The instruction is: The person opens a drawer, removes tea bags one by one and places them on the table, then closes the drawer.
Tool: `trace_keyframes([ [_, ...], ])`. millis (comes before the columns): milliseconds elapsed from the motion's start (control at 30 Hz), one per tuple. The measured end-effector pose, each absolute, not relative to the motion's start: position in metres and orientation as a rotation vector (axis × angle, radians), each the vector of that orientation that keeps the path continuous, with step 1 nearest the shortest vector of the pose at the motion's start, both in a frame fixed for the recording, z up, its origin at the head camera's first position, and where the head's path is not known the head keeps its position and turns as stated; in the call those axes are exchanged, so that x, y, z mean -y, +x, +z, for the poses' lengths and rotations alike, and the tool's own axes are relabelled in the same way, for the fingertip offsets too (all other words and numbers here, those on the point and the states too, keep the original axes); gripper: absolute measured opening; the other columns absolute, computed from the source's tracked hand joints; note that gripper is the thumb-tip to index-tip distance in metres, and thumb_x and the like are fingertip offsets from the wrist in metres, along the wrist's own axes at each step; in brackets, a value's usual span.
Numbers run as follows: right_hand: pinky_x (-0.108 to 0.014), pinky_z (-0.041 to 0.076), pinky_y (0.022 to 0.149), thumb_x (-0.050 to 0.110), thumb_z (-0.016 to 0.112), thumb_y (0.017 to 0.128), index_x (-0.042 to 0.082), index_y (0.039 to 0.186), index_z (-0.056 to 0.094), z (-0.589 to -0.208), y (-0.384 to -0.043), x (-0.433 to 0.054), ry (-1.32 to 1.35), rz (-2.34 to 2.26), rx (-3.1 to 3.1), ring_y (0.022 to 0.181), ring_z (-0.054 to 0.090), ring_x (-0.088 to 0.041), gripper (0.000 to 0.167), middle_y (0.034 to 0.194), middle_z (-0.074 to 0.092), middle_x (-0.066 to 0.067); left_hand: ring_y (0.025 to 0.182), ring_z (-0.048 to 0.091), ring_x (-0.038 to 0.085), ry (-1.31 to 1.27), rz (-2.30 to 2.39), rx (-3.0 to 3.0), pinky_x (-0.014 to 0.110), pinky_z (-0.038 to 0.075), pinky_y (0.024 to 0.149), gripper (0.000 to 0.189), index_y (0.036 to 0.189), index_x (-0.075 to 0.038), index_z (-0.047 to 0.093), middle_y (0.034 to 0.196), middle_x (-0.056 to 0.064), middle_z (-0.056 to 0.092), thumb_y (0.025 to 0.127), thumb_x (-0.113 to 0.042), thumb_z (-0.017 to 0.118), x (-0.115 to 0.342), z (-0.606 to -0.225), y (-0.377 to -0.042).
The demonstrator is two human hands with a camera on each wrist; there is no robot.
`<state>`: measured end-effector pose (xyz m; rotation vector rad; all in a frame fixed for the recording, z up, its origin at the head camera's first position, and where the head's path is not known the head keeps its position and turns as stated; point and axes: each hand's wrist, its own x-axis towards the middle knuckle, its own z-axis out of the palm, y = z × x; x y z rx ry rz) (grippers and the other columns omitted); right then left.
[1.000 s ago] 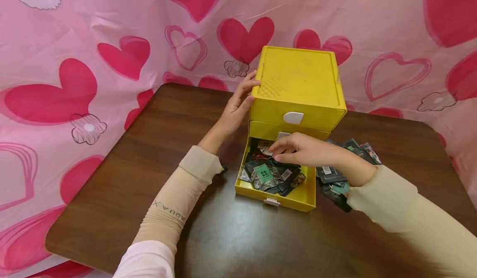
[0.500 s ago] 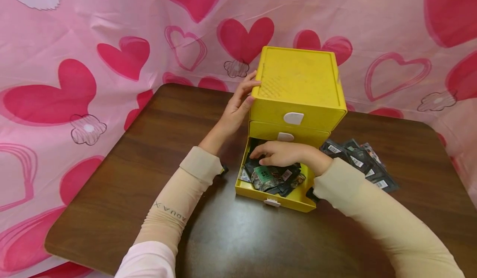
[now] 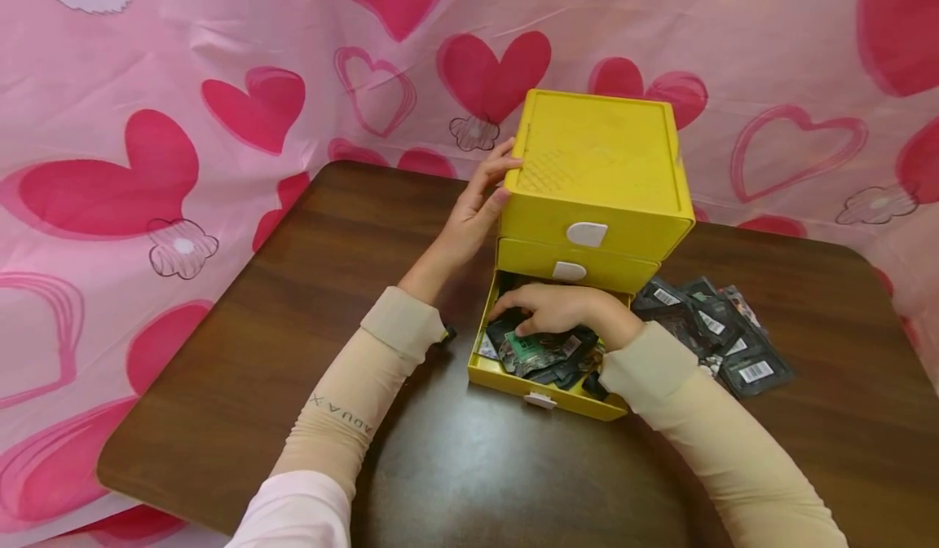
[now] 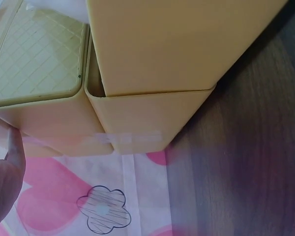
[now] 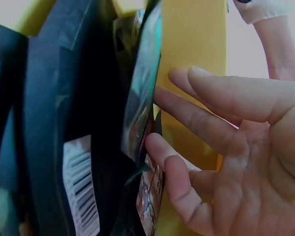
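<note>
A yellow drawer cabinet [image 3: 597, 156] stands on the wooden table with its bottom drawer [image 3: 506, 381] pulled out. My left hand [image 3: 477, 201] rests against the cabinet's left side, fingertips at the top edge and thumb by the front corner. Inside the drawer lie several flat dark packets [image 3: 539, 356], one with a green label. My right hand [image 3: 561, 307] reaches in over them, palm down. In the right wrist view its loosely bent fingers [image 5: 179, 189] touch the packets from the side, and none is pinched between thumb and fingers.
To the right of the cabinet, a loose pile of black packets [image 3: 734, 344] with barcode labels lies on the brown table [image 3: 242, 385]. Two upper drawers with white handles [image 3: 587, 234] are closed. A pink heart-print cloth [image 3: 264, 10] hangs behind.
My right hand has moved left and down from above the drawer's back onto the packets inside. My left hand keeps its place on the cabinet. The head view has shifted slightly.
</note>
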<state>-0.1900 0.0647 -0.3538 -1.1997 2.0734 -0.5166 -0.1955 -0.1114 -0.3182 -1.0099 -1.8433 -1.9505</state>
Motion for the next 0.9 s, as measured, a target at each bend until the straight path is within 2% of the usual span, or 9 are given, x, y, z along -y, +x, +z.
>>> trace_keyframes([
  [100,-0.044,0.039,0.102,0.004,0.060,0.094,0.007,0.132,0.058,-0.355,-0.190,-0.063,-1.244,-0.512,-2.071,0.119,0.050,-0.026,0.038,0.129,0.058,-0.009,0.139,0.031,0.022,-0.995,-1.956,1.846,0.037,0.031,0.110,0.071,0.130,0.012,0.036,0.155,0.027,0.016,0.094,-0.048,0.047,0.112,-0.319,-0.196],
  [233,-0.042,0.044,0.096,0.002,0.061,0.094,0.001,0.128,0.060,-0.355,-0.190,-0.064,-1.253,-0.529,-2.073,0.107,0.056,-0.025,0.035,0.115,0.063,-0.009,0.139,0.031,0.023,-1.000,-1.957,1.842,0.038,0.031,0.110,0.072,0.130,0.013,0.035,0.155,0.028,0.015,0.094,-0.048,0.047,0.111,-0.319,-0.195],
  [333,-0.040,0.046,0.092,0.003,0.061,0.094,-0.001,0.124,0.063,-0.355,-0.190,-0.066,-1.257,-0.542,-2.076,0.102,0.058,-0.022,0.031,0.111,0.064,-0.007,0.139,0.030,0.022,-1.012,-1.964,1.835,0.038,0.031,0.110,0.071,0.130,0.013,0.035,0.155,0.029,0.014,0.094,-0.046,0.047,0.111,-0.319,-0.195],
  [467,-0.036,0.049,0.088,0.003,0.062,0.093,0.000,0.119,0.066,-0.357,-0.192,-0.069,-1.236,-0.590,-2.073,0.099,0.060,-0.018,0.026,0.111,0.066,-0.006,0.139,0.030,0.021,-1.011,-1.972,1.826,0.038,0.031,0.110,0.072,0.130,0.014,0.034,0.155,0.028,0.014,0.094,-0.047,0.047,0.110,-0.320,-0.195],
  [667,-0.030,0.050,0.075,0.002,0.064,0.092,0.002,0.105,0.072,-0.358,-0.196,-0.074,-1.245,-0.717,-2.070,0.081,0.058,-0.012,0.015,0.096,0.068,0.000,0.140,0.029,0.025,-1.025,-1.964,1.808,0.039,0.030,0.111,0.073,0.130,0.014,0.035,0.154,0.030,0.014,0.094,-0.048,0.048,0.110,-0.319,-0.197],
  [800,-0.030,0.050,0.071,0.001,0.062,0.093,0.004,0.095,0.072,-0.356,-0.196,-0.077,-1.257,-0.786,-2.042,0.075,0.057,-0.012,0.011,0.089,0.068,0.001,0.140,0.028,0.025,-1.021,-1.964,1.808,0.039,0.030,0.111,0.072,0.130,0.014,0.035,0.154,0.030,0.014,0.094,-0.046,0.048,0.110,-0.319,-0.198],
  [900,-0.030,0.048,0.069,0.002,0.060,0.095,0.004,0.094,0.072,-0.358,-0.195,-0.079,-1.261,-0.799,-2.044,0.073,0.056,-0.012,0.012,0.085,0.067,0.002,0.140,0.028,0.024,-1.012,-1.971,1.818,0.038,0.031,0.111,0.071,0.130,0.014,0.035,0.155,0.029,0.014,0.094,-0.045,0.048,0.110,-0.320,-0.198],
])
